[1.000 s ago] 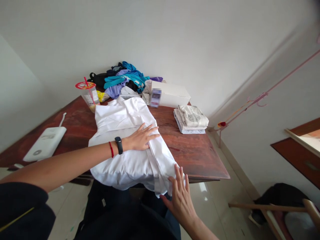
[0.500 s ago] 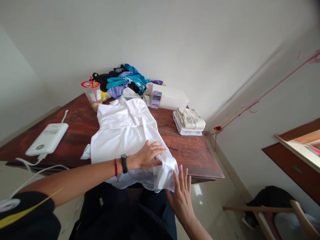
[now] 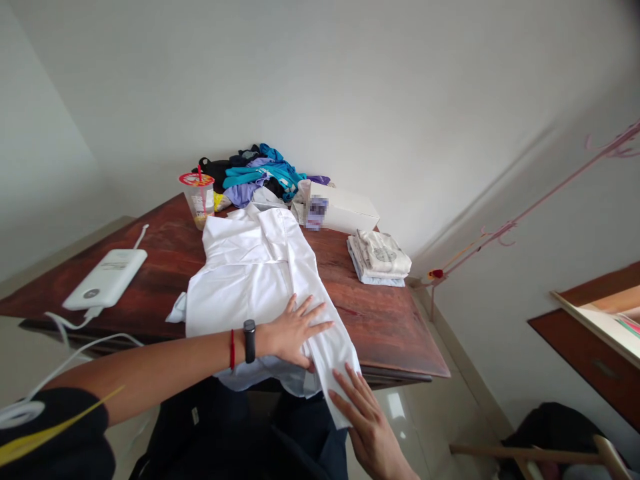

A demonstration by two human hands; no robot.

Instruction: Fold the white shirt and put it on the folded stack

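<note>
We take the white shirt (image 3: 255, 280), spread on the table (image 3: 385, 320) with its hem hanging over the near edge, as our landmark. Far left of the shirt lies a white power bank (image 3: 107, 287), its cable (image 3: 75, 333) trailing off the table's near edge. Behind the shirt's collar, to the left, stands a plastic cup (image 3: 199, 197) with a red lid and straw; directly behind the collar we see a heap of clothes (image 3: 260, 177) in blue, purple and black. On the shirt's lower part our left hand (image 3: 293, 330) lies flat, palm down, fingers spread and straight, pressing the cloth and gripping nothing; the wrist carries a black band and a red string. At the shirt's hanging right corner our right hand (image 3: 367, 427) is likewise open, fingers extended, its fingertips touching the edge of the cloth; nothing is pinched between them. Right of the collar rests a white box (image 3: 345, 210), and further right of the shirt, well apart from it, sits a stack of folded clothes (image 3: 380, 257).
</note>
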